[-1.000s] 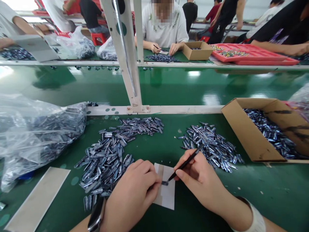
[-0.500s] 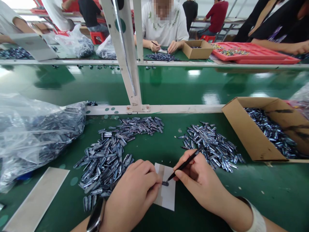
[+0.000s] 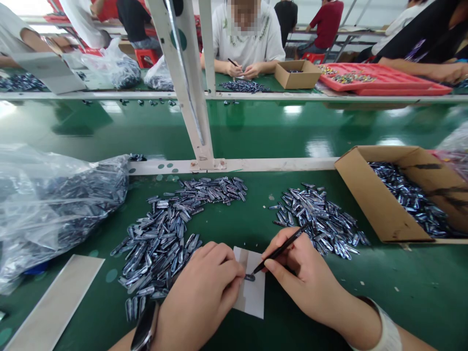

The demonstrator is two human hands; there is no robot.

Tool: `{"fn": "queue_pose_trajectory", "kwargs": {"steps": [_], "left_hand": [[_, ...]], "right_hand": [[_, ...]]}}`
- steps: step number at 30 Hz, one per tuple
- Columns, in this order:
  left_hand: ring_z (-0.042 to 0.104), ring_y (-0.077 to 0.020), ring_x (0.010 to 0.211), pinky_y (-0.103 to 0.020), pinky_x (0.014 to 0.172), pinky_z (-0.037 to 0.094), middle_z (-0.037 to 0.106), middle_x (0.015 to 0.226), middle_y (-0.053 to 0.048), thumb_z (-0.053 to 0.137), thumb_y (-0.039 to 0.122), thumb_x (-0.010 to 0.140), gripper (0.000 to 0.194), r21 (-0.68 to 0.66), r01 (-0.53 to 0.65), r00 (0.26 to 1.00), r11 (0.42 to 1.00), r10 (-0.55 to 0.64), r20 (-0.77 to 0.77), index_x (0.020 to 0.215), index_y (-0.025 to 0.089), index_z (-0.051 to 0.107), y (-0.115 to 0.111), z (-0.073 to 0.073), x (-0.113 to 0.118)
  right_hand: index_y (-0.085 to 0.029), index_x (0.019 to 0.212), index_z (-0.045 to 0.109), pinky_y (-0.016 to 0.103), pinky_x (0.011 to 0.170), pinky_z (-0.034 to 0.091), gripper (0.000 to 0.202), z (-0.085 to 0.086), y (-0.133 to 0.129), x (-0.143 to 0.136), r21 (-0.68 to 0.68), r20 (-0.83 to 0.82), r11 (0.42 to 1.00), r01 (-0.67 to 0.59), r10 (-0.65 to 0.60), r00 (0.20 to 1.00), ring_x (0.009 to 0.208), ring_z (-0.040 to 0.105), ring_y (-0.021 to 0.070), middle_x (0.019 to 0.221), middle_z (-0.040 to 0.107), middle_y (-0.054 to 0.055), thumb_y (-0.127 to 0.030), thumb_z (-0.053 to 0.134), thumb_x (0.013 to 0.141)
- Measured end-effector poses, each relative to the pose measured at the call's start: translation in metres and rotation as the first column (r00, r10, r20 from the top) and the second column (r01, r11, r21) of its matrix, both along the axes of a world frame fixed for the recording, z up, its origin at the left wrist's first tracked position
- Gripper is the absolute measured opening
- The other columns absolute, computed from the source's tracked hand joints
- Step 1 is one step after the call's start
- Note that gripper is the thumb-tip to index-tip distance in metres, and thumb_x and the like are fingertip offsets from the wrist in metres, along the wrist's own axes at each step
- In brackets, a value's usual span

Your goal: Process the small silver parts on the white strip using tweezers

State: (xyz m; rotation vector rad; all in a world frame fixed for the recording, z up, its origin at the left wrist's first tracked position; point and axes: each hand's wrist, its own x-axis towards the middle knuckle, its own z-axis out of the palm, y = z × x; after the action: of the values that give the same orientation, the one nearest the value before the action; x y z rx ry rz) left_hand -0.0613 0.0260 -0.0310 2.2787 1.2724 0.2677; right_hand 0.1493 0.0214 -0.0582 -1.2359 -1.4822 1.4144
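My left hand (image 3: 210, 285) is closed, its fingertips pinching one end of a small dark metallic piece (image 3: 250, 277) over a white card (image 3: 256, 298). My right hand (image 3: 298, 273) grips a slim black pen-like tool (image 3: 281, 247), its tip touching or very near the piece. A larger heap of similar shiny dark pieces (image 3: 157, 243) lies beyond and left of my left hand. Another heap (image 3: 318, 214) spreads just past my right hand. What my left fingers cover at the piece's end is hidden.
A clear plastic bag (image 3: 66, 200) of pieces stands at left, near a beige strip (image 3: 54, 304). An open cardboard box (image 3: 380, 209) holding more pieces sits at right. A white metal post (image 3: 193, 97) rises ahead. Across the green surface, a person (image 3: 248, 44) works with both hands.
My hands, the piece and the tool hold nearly the same position. Across the way, the person's hands have come closer together. The whole view has shifted very slightly.
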Motion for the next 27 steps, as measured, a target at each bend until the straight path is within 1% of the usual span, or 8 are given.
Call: {"fn": "queue_pose_trajectory", "kwargs": {"steps": [5,12,16,21,25,27], "left_hand": [[0.054,-0.0187,0.080,-0.032,0.072,0.046,0.058,0.082,0.000,0.055,0.006,0.085,0.019,-0.001,-0.006,1.000,1.000,0.006,0.011,0.078,0.022,0.063,0.0000,0.0011,0.0004],[0.055,-0.0194,0.081,-0.033,0.073,0.046,0.058,0.082,0.000,0.055,0.007,0.085,0.019,-0.016,-0.011,1.000,1.000,0.011,0.007,0.079,0.022,0.065,0.0004,0.0013,0.0009],[0.054,-0.0192,0.080,-0.032,0.072,0.047,0.058,0.082,0.000,0.054,0.007,0.086,0.020,-0.001,-0.001,1.000,1.000,0.001,-0.001,0.080,0.022,0.065,-0.0001,0.0009,0.0008],[0.055,-0.0189,0.082,-0.032,0.073,0.048,0.059,0.085,0.000,0.053,0.006,0.085,0.020,0.022,0.016,1.000,1.000,-0.016,0.002,0.081,0.023,0.064,0.0006,0.0012,0.0007],[0.057,-0.0200,0.084,-0.033,0.073,0.049,0.061,0.090,0.000,0.054,0.003,0.084,0.025,0.003,0.081,0.994,0.997,-0.080,-0.072,0.085,0.025,0.066,0.0008,0.0043,0.0019],[0.057,-0.0209,0.086,-0.035,0.074,0.049,0.062,0.091,0.000,0.057,0.003,0.083,0.026,-0.005,0.086,0.992,0.996,-0.086,-0.095,0.086,0.026,0.068,0.0007,0.0059,0.0025]], "right_hand": [[-0.028,0.098,0.047,0.039,0.073,0.059,0.011,-0.0010,0.0017,0.0006,-0.014,-0.019,1.000,0.011,-0.011,1.000,0.084,0.065,0.0218,0.092,0.061,0.004,-0.025,0.057,0.093],[-0.029,0.100,0.045,0.036,0.073,0.058,0.015,-0.0020,0.0002,0.0006,0.003,-0.019,1.000,-0.009,0.009,1.000,0.084,0.064,0.0193,0.093,0.060,0.002,-0.021,0.057,0.094],[-0.029,0.100,0.045,0.036,0.072,0.058,0.014,-0.0030,0.0004,0.0002,0.015,-0.004,1.000,-0.012,0.012,1.000,0.084,0.064,0.0198,0.093,0.060,0.002,-0.021,0.056,0.094],[-0.028,0.101,0.047,0.038,0.075,0.057,0.015,-0.0029,-0.0011,0.0003,0.110,0.038,0.994,-0.029,0.025,0.999,0.085,0.063,0.0203,0.094,0.057,0.003,-0.017,0.054,0.094],[-0.027,0.100,0.048,0.038,0.075,0.056,0.014,-0.0025,-0.0026,0.0006,0.172,0.086,0.983,-0.060,0.045,0.995,0.086,0.063,0.0207,0.095,0.055,0.004,-0.016,0.053,0.094],[-0.027,0.099,0.048,0.038,0.075,0.055,0.014,-0.0021,-0.0031,0.0007,0.190,0.115,0.978,-0.081,0.059,0.992,0.086,0.063,0.0207,0.095,0.055,0.004,-0.016,0.053,0.094]]}}
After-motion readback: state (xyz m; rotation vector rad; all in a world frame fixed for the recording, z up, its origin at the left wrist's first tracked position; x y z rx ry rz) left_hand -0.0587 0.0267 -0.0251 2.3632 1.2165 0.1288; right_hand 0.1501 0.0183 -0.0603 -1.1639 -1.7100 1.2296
